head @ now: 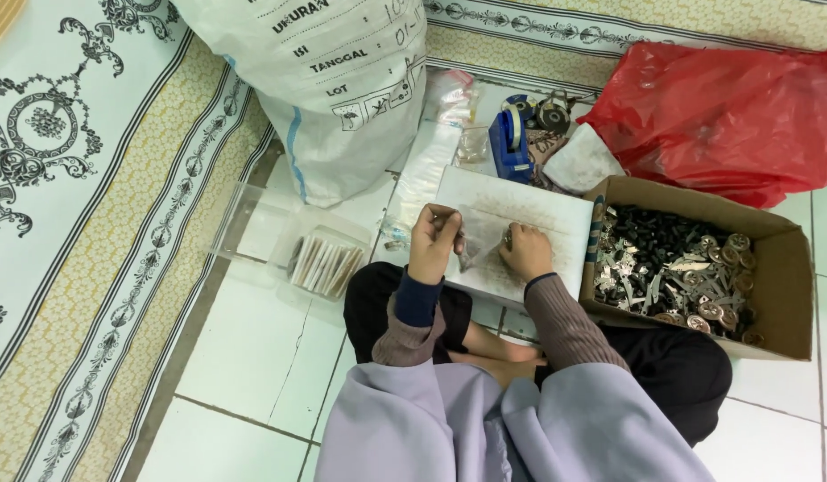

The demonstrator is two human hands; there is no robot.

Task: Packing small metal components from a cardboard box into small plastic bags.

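Pinching a small clear bag (pixel 471 248), left hand (pixel 434 239) overhangs the board's (pixel 556 214) edge.

A red plastic bag (pixel 726 116), a blue tape dispenser (pixel 512 141), a brown cardboard box (pixel 784 295) and white floor tiles (pixel 244 357) are seen; the carpet (pixel 92 178) is patterned with black scrollwork on cream.

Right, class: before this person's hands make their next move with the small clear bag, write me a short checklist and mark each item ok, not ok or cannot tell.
1. Left hand grips the small clear bag: ok.
2. Right hand pinches a small piece at the bag's mouth: cannot tell, too small.
3. White board lies flat under both hands: ok.
4. Cardboard box of metal parts sits beside the right hand: ok.
5. Clear tray with filled packets lies near the left hand: ok.
6. Bag's mouth open: cannot tell.
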